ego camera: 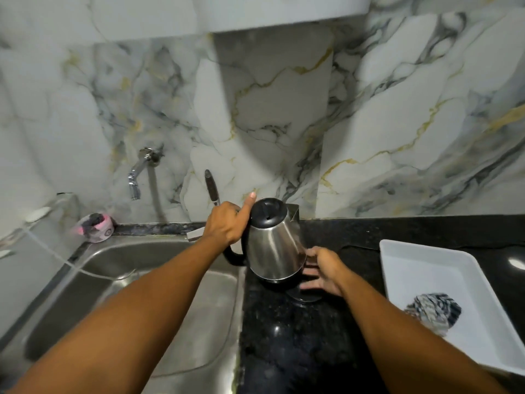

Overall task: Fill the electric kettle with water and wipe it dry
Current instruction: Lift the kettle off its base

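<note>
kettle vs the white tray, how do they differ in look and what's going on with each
The kettle is shiny steel with a black lid, tilted and held by the left hand; the white tray lies flat, untouched, holding a striped cloth. Both are over the black counter.

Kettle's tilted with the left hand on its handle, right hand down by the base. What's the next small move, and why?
Probably lift the kettle clear of its base and carry it left over the sink. The left hand already grips the handle, the right hand steadies things near the base, the kettle is tipped, and the tap sits above the sink. The lid looks shut, so it needs opening there.
</note>
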